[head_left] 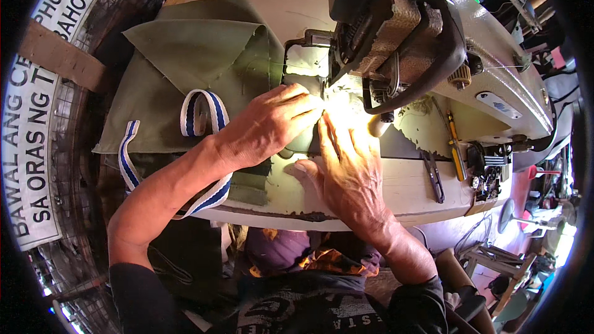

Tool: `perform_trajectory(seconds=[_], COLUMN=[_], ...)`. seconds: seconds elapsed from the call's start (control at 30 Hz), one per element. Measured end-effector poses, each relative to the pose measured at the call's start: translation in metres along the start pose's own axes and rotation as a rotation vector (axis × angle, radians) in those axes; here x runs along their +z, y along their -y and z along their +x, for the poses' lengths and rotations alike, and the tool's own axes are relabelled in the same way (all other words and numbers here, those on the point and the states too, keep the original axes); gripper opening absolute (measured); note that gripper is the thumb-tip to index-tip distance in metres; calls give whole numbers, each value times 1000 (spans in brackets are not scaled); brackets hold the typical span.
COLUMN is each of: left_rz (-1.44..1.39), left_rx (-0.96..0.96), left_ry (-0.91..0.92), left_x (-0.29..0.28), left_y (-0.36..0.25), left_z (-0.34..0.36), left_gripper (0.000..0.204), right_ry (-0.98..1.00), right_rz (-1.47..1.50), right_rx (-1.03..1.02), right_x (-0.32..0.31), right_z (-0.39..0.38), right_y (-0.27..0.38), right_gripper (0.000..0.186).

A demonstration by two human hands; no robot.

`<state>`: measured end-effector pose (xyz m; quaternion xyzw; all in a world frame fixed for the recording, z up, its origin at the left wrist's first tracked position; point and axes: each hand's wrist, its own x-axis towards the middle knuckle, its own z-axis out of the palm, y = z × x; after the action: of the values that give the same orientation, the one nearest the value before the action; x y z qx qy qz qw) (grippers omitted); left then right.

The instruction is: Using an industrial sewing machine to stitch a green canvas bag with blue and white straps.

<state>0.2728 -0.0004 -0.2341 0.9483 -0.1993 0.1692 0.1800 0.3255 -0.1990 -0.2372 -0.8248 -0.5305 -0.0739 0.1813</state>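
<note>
My left hand (278, 120) is at the lit needle area of a sewing machine (396, 49), its fingers pinched together; what they grip is hidden. Just beside it my right hand (343, 173) lies with fingers stretched out over the machine bed, fingertips at a small dark piece (300, 144), the thumb apart. Olive fabric (161, 62) covers the table (297, 198) left of my hands. A white strap with a blue stripe (216, 195) loops over the fabric and passes under my left forearm.
A yellow-handled screwdriver (456, 148), a dark metal tool (433, 176) and some small metal parts (486, 173) lie at the right of the table. Wire mesh with white signs (31, 198) stands at the left. A fan (510, 216) and wooden frame (495, 260) are at the lower right.
</note>
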Motion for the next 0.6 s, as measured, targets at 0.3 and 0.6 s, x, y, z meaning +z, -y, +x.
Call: perform_trajectory(seconds=[0.3,0.6], left_rz=[37,38], left_rx=[9,26], left_ry=[-43,-40], left_x=[1,0], left_y=[6,8], left_z=[5,5], left_gripper=[36,32], right_ry=[15,32], right_rz=[11,3], right_rx=[62,88], right_x=[2,1], right_z=[5,7], right_y=[-3,-1], right_gripper=[78,76])
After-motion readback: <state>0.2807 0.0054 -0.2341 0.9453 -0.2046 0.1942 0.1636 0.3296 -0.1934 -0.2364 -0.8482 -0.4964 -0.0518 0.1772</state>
